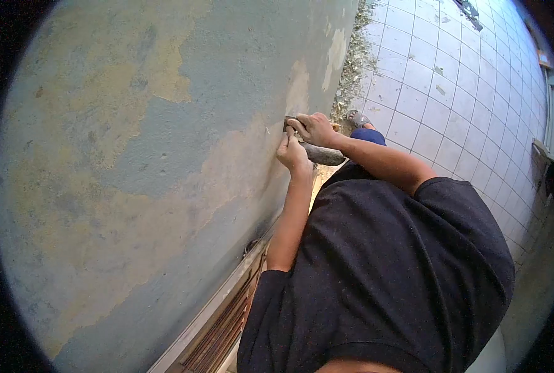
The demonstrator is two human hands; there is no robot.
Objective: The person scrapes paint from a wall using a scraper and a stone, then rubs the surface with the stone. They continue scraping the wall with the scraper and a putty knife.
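A scraper (287,122) with a flat dark blade is pressed against the wall (165,143), where blue-green paint has come off in patches and shows beige beneath. My right hand (317,130) is closed around the scraper, covering most of it. Fingers of my left hand (293,153) are closed at the blade from the near side, touching the right hand's fingertips. Pale dust coats both hands. Just behind them is a dark grey rounded shape (322,154) that I cannot make out.
Paint flakes (353,68) lie along the wall's foot and scatter over the white tiled floor (414,93). My sandalled foot (356,118) stands near them. Long brown slats (218,329) run beside the wall at lower left. A dark object (468,13) lies on the far floor.
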